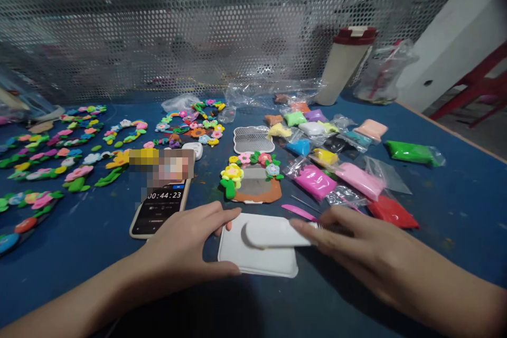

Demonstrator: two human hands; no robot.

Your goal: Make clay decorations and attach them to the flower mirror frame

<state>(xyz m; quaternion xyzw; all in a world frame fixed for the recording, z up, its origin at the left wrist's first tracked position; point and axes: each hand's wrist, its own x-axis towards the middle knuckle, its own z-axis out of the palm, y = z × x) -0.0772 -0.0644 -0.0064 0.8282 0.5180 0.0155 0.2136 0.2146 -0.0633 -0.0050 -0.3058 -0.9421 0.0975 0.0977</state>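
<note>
A white rounded rectangular panel (253,265) lies flat on the blue table in front of me. My left hand (194,237) steadies its left side, thumb at the near edge and fingers at the far corner. Wrapped around the dark ribbed handle of a spatula (277,234), my right hand (348,245) rests the broad, round-ended blade along the panel. Just beyond stands a mirror (255,177) edged with clay flowers, leaves and a brown strip. A pink clay knife (298,212) and a thin needle-like tool lie near the right fingers.
Bags of coloured clay (315,181) spread across the right. A phone (166,203) showing a timer lies beside my left wrist. Flower-decorated pieces (47,156) cover the left, and a plain white-framed mirror (253,140) lies farther back. A tumbler (346,66) stands by the perforated metal screen.
</note>
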